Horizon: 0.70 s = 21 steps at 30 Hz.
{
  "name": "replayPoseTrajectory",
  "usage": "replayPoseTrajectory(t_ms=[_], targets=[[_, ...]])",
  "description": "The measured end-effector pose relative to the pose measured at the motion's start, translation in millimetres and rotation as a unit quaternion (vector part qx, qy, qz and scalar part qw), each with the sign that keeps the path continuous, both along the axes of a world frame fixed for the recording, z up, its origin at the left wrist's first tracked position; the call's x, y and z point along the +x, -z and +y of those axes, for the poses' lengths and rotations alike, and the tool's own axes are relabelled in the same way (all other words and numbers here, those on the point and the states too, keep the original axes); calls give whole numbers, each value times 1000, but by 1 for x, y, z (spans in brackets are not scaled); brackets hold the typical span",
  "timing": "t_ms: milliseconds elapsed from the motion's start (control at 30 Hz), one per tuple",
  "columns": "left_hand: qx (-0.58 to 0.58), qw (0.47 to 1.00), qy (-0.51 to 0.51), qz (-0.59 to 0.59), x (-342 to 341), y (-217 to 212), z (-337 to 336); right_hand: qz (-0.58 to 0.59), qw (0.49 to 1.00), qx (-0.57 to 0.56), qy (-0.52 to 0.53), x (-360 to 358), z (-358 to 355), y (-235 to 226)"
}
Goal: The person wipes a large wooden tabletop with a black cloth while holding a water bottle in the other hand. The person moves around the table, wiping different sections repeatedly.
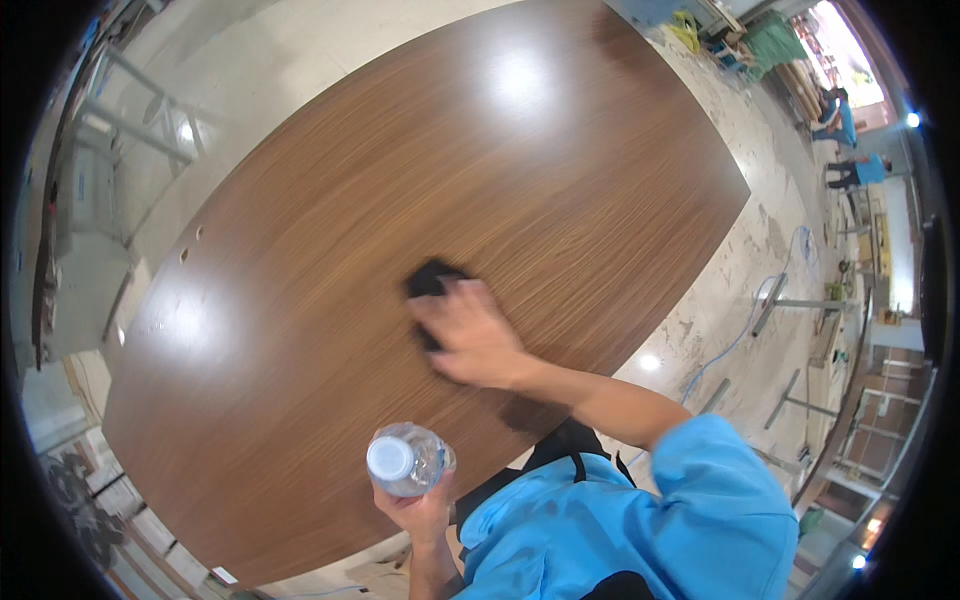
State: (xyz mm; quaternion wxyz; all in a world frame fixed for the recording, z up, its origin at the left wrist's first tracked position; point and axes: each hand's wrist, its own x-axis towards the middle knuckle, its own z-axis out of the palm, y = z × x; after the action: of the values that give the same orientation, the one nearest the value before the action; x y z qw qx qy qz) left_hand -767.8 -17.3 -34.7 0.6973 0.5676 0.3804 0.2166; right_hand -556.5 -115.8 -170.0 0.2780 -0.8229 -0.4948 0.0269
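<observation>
Pressing a dark cloth (432, 280) flat on the wood-grain worktop (330, 300) near its middle, the right hand (470, 335) has its fingers spread over it; even, overlapping strokes would suit. The left hand (418, 505) is wrapped around a capped clear water bottle (408, 460).

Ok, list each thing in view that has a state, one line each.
Clear plastic bottle with white cap: capped, upright, held in the left hand.
Dark cloth: pressed flat on the panel under the right hand.
Large brown wood-grain panel: lying flat, glossy, uncovered apart from the cloth.
</observation>
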Motion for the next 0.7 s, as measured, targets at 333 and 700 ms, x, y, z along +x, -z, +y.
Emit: replayPoseTrajectory(t_ms=[333, 700], targets=[[109, 994, 2, 19, 94, 4, -79, -149, 932, -72, 322, 389, -109, -11], [18, 987, 150, 48, 150, -1, -187, 24, 989, -89, 115, 122, -278, 3]])
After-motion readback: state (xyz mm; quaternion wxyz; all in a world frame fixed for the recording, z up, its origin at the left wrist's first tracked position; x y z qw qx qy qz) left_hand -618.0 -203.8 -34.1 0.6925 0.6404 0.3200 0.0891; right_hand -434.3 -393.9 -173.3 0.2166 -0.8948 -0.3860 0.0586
